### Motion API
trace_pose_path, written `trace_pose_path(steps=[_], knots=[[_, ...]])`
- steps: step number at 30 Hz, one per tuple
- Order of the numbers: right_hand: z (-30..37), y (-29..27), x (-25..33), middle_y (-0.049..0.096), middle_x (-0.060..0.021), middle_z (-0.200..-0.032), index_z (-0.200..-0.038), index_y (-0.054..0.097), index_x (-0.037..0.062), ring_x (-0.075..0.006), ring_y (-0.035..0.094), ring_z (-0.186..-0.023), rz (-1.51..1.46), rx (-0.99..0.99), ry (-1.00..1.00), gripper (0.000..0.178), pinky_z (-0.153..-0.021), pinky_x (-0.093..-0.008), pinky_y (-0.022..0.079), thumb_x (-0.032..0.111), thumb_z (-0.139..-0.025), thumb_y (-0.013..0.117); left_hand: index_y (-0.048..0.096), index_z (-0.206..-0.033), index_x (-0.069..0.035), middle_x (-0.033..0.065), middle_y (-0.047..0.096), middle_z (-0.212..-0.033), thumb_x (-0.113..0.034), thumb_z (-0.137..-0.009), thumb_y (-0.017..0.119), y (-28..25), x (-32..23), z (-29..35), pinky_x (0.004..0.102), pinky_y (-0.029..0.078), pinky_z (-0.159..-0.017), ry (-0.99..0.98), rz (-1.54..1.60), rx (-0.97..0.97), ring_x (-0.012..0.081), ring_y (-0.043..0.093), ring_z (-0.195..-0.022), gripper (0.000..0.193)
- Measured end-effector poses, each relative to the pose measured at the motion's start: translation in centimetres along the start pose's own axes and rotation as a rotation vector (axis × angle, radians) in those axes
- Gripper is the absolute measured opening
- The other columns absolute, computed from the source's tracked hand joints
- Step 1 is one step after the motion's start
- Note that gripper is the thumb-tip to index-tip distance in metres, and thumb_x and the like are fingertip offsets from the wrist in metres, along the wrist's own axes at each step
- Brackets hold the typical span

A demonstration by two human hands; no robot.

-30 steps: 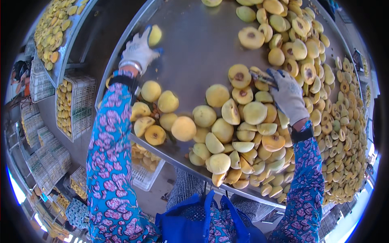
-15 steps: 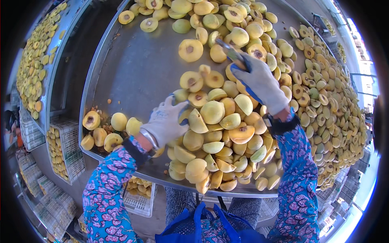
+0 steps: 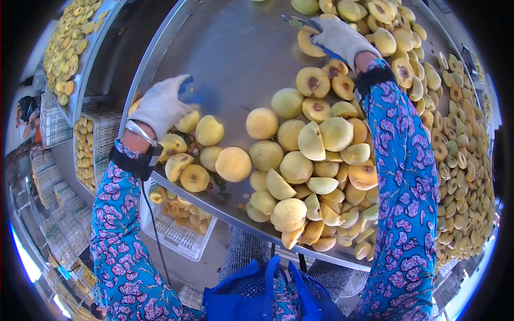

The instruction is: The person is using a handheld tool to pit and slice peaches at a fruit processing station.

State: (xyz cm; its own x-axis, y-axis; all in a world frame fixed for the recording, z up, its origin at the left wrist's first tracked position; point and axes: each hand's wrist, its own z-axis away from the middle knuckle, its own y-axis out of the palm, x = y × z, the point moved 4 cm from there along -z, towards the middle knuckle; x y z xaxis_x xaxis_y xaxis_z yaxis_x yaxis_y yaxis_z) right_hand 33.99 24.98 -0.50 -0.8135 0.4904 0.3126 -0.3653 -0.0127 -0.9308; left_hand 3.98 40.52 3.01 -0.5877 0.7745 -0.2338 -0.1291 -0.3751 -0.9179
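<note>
My left hand (image 3: 160,107), in a white glove with blue fingertips, hovers over the left part of the metal tray (image 3: 219,75). Its fingers are stretched out and apart, their tips smeared by motion, and nothing shows in them. Just below it sit several yellow peach halves (image 3: 209,130). Farther up on the right, my gloved right hand (image 3: 342,38) is closed around a slim metal hand tool (image 3: 299,22), whose narrow end points left. A yellow half (image 3: 309,44) lies right under that hand. Between my arms spreads a loose pile of peach halves (image 3: 297,167), some with brown pit hollows.
A dense heap of halves (image 3: 463,176) fills the right side. Under the tray's raised front rim (image 3: 230,216) stands a white crate (image 3: 176,241) of fruit. Another fruit-covered table (image 3: 80,93) and stacked crates (image 3: 59,208) are at the left.
My left hand has moved left and away from the central pile to the tray's left side. My right hand, still gripping the tool, has gone farther up. The view has shifted as well.
</note>
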Motion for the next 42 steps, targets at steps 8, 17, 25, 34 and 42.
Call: trace_pose_path(steps=[8, 17, 25, 34, 42], knots=[[-3.0, 5.8, 5.8, 0.065, -0.0152, -0.089, -0.111, 0.059, 0.0072, -0.0280, 0.063, -0.082, -0.462, -0.066, 0.018, 0.038, -0.072, -0.0352, 0.050, 0.031, -0.081, 0.060, 0.044, -0.130, -0.005, 0.0183, 0.051, -0.125, -0.034, -0.072, 0.075, 3.3, 0.4, 2.1, 0.0385, 0.042, -0.094, 0.009, -0.141, 0.295, 0.0342, 0.052, -0.112, 0.072], [-3.1, 9.1, 18.6, 0.065, -0.0096, -0.085, -0.113, 0.060, 0.0059, -0.0206, 0.064, -0.072, -0.922, 0.249, -0.093, 0.034, -0.063, -0.0325, 0.052, 0.020, -0.082, 0.064, 0.055, -0.123, -0.012, 0.0210, 0.046, -0.126, -0.033, -0.063, 0.081, 4.6, -0.8, 4.3, 0.0429, 0.037, -0.100, 0.112, 0.050, 0.117, 0.0399, 0.042, -0.118, 0.069], [9.1, -2.4, 8.0, 0.064, -0.0042, -0.098, -0.123, 0.053, 0.0072, -0.0100, 0.062, -0.079, -1.120, 0.066, 0.092, 0.038, -0.061, -0.0198, 0.045, 0.027, -0.091, 0.056, 0.059, -0.115, -0.012, 0.0182, 0.046, -0.122, -0.033, -0.062, 0.079, 6.1, -5.6, 4.6, 0.0454, 0.038, -0.098, 0.469, -0.014, 0.094, 0.0404, 0.042, -0.116, 0.060], [23.9, -6.1, 0.6, 0.063, -0.0058, -0.097, -0.132, 0.046, 0.0044, -0.0097, 0.060, -0.079, -1.077, -0.075, 0.077, 0.045, -0.063, -0.0175, 0.045, 0.027, -0.093, 0.051, 0.059, -0.115, -0.002, 0.0076, 0.062, -0.111, -0.004, -0.071, 0.074, 8.5, -0.7, 1.2, 0.0280, 0.047, -0.089, 0.097, 0.553, 0.294, 0.0142, 0.057, -0.102, 0.046], [31.8, -3.6, -0.1, 0.062, -0.0026, -0.096, -0.129, 0.049, 0.0037, -0.0050, 0.057, -0.074, -0.946, -0.189, 0.096, 0.043, -0.054, -0.0145, 0.038, 0.028, -0.094, 0.050, 0.061, -0.114, -0.009, -0.0002, 0.065, -0.095, -0.007, -0.073, 0.073, 4.7, -3.0, 4.0, 0.0231, 0.049, -0.077, 0.095, 0.465, 0.019, 0.0080, 0.060, -0.084, 0.042]])
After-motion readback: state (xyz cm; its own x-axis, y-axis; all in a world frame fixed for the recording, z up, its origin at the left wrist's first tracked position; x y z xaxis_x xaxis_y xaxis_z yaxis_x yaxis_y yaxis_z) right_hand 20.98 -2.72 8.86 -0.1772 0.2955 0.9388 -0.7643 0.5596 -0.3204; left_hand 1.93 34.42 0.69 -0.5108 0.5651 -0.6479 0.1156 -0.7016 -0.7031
